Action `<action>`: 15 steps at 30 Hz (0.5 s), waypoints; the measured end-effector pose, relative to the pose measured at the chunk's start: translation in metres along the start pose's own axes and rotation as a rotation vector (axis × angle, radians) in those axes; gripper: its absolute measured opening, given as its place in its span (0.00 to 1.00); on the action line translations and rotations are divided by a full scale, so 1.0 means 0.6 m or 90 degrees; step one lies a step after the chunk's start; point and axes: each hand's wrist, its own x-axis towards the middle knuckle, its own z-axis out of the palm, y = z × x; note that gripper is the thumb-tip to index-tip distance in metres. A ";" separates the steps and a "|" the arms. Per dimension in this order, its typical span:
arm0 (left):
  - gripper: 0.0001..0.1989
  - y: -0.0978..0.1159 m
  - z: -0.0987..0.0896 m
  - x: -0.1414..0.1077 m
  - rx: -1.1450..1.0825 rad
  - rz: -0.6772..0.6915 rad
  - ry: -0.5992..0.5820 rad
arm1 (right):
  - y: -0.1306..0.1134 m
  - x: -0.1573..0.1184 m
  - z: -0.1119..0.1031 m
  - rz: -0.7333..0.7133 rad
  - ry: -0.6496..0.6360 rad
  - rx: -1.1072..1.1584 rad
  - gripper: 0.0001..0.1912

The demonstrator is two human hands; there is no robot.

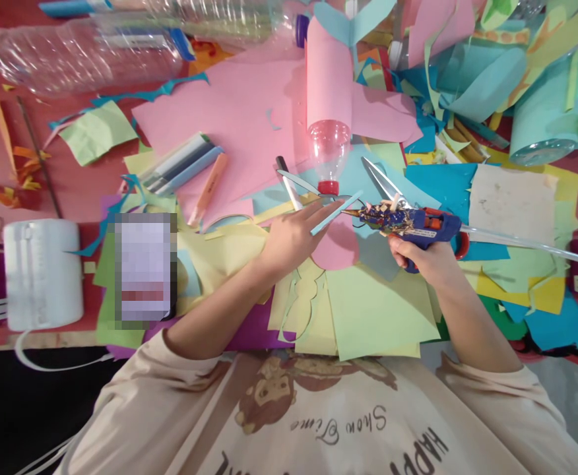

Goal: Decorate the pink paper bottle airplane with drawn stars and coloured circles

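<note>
My right hand (425, 258) is wrapped round the handle of a blue glue gun (408, 223), whose nozzle points left. A clear glue stick (526, 243) runs out of its back end. Close to the nozzle, my left hand (296, 236) holds a narrow light blue paper strip (337, 212), tilted up to the right. The thumb of that hand is mostly hidden. Beyond the left fingers lies a plastic bottle (329, 148) with a red cap, wrapped in pink paper. Scissors (381, 177) lie open just past the glue gun, partly covered by it.
Markers (183, 165) and an orange pen (210, 185) lie on pink paper (239, 112) at the left. A phone (143, 270) and a white device (44, 274) are near the front edge. Clear bottles (81, 56) lie at the back left; a blue paper-covered bottle (544, 112) is at right.
</note>
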 end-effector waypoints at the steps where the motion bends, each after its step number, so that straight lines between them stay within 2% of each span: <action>1: 0.19 0.000 0.000 0.000 -0.005 -0.001 -0.003 | 0.000 0.000 -0.001 -0.001 -0.002 0.001 0.12; 15: 0.20 0.000 -0.002 -0.002 -0.028 -0.029 -0.024 | -0.002 -0.001 -0.005 -0.002 0.003 -0.021 0.11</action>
